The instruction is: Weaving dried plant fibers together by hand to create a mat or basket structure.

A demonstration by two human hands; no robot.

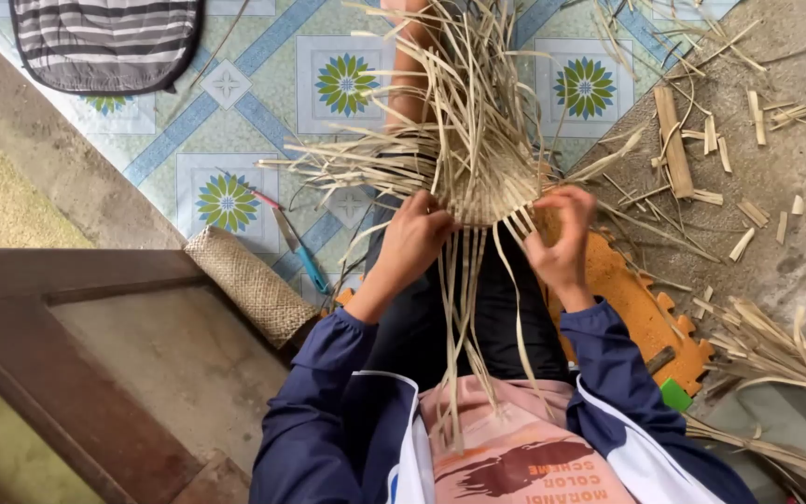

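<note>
Behind splayed strips (478, 112), woven piece (487, 191) half-hidden, fingertips of left hand (414, 241), right hand (562, 238) unseen

Patterned blue-and-green tiled floor (263, 56), on which a blue-handled knife (293, 245), a rolled woven mat (249, 285) and an orange foam mat (641, 313) are laid.

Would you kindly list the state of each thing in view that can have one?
Woven piece: partly woven, loose strips sticking out all round.
Left hand: gripping the woven piece's edge.
Right hand: closed on strips at its other edge.
Knife: lying flat on the tiled floor, untouched.
Woven roll: lying beside the wooden frame.
Cut bamboo pieces: scattered on the ground.
</note>
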